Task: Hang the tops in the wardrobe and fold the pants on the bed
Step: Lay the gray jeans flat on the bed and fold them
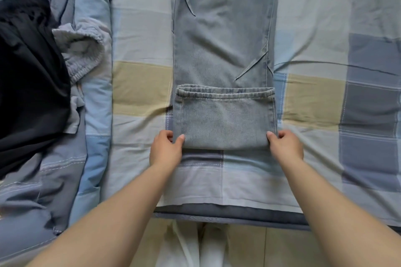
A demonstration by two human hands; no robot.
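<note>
Head view has the left hand (166, 147) and right hand (285, 146) each in a pinching grip on 1 corner of the jeans (223, 50) on the bed (314, 104), hem folded up between them, so the next fold likely goes farther up.
</note>
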